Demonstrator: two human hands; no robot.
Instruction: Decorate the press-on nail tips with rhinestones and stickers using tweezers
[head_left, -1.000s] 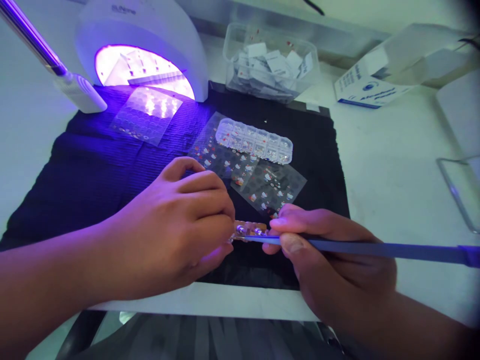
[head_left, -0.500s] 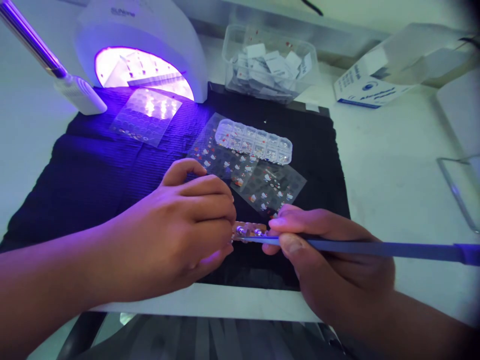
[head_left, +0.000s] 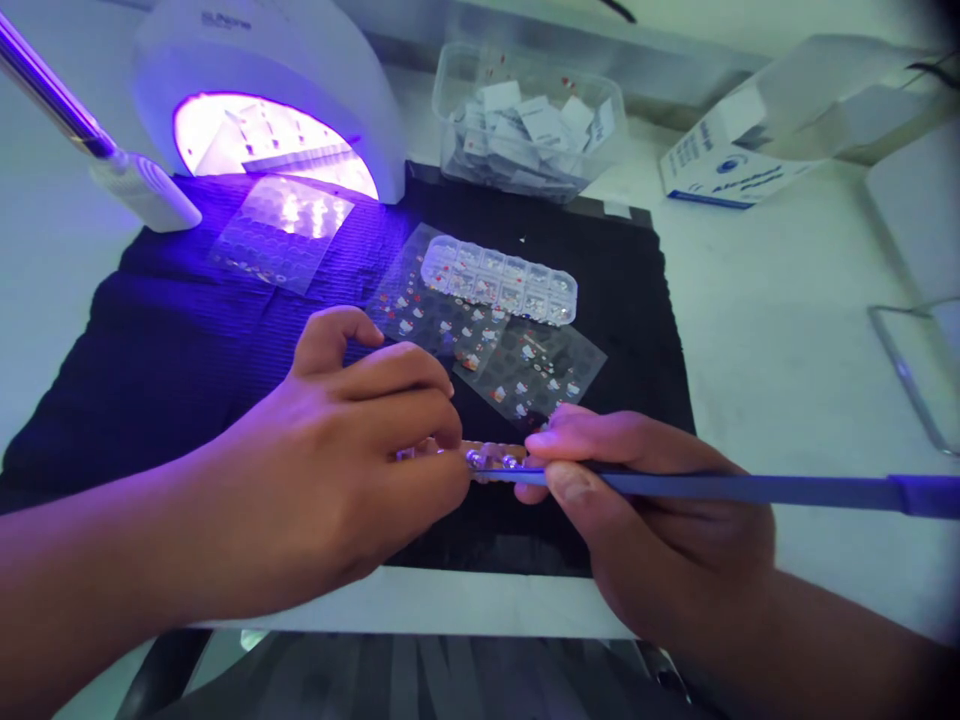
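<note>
Since the earlier frame, my left hand (head_left: 360,460) has shifted: its raised little finger sits farther left, and more of the beaded strip (head_left: 491,458) shows between the next fingers, while my right hand (head_left: 637,500) stays almost as it was. That strip is over the black towel (head_left: 225,370), close to the middle of its near edge, between my two hands. My left fingers are half curled over it, the little finger bent up and apart; my thumb is hidden, so I cannot tell whether they grip. My right hand is closed, thumb and forefinger pinching a slim blue tool (head_left: 697,487), its tip at the strip, right by my left forefinger. Past my fingers, toward the towel's far edge, a clear tray (head_left: 499,282) of small compartments lies partly on a sticker sheet (head_left: 401,300), and a second sheet (head_left: 517,385) lies nearer me, overlapping the first. At the towel's far left, a clear packet (head_left: 277,235) lies before the glowing lamp (head_left: 277,55). Beyond the far edge stands a plastic tub (head_left: 457,110) of white packets (head_left: 525,120); past the far right corner is an open white box (head_left: 742,170).
</note>
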